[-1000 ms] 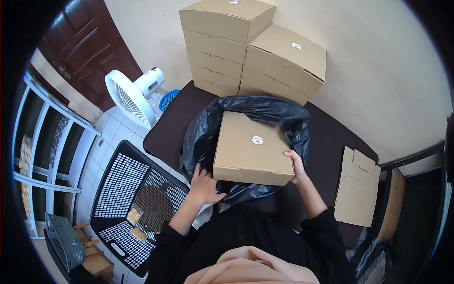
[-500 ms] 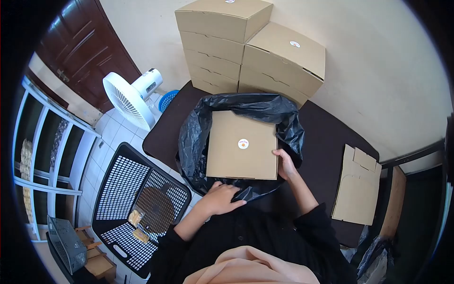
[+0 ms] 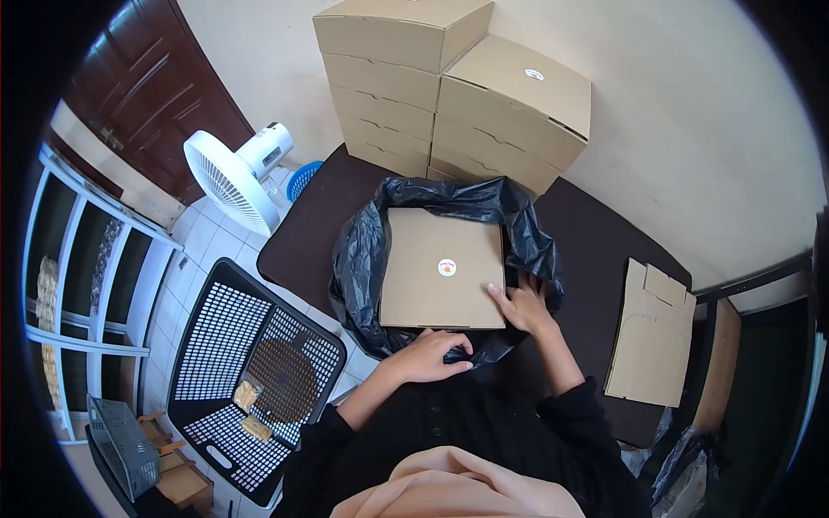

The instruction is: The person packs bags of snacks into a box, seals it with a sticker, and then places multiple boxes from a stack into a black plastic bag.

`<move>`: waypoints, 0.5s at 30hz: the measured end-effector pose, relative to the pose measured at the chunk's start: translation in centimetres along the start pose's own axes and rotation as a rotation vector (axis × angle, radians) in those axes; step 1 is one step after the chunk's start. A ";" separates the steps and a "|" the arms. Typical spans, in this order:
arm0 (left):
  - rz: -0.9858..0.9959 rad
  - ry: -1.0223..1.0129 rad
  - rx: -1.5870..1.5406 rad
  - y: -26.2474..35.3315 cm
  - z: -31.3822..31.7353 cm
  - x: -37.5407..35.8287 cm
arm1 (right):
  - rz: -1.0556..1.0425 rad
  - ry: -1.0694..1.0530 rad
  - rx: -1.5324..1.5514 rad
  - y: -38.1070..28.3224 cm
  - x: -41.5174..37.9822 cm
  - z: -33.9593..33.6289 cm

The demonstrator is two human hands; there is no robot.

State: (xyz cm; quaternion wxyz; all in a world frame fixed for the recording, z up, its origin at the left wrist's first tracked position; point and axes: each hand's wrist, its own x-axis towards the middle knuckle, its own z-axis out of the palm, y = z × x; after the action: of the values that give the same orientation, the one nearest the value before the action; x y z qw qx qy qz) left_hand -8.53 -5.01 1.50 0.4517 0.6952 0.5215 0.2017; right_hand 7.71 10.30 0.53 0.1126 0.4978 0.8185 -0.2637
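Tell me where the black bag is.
In the head view, the black bag is central, on the dark table, around a cardboard box, in front of the stacked boxes.

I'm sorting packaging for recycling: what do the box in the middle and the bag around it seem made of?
Box: probably cardboard, matte brown, with crisp folded edges. Bag: likely thin plastic film, glossy black, judging by highlights and crumples.

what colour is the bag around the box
The bag is black, best seen in the head view.
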 end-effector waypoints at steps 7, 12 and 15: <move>-0.240 0.055 0.071 -0.9 1.8 0.0 | -0.523 -0.042 -0.095 3.8 -3.2 -2.5; -0.673 0.081 0.538 0.4 -0.4 -2.1 | -0.547 -0.136 -0.253 3.0 -4.1 -4.2; -0.888 -0.118 0.466 1.8 -4.3 -3.7 | -0.379 -0.047 0.007 0.3 -3.7 -4.3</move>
State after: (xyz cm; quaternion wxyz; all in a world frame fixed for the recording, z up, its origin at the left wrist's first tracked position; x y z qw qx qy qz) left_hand -12.15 -6.67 5.86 0.3554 0.4991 0.7715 -0.1715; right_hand 10.12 9.95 5.66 0.0782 0.3288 0.8939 -0.2945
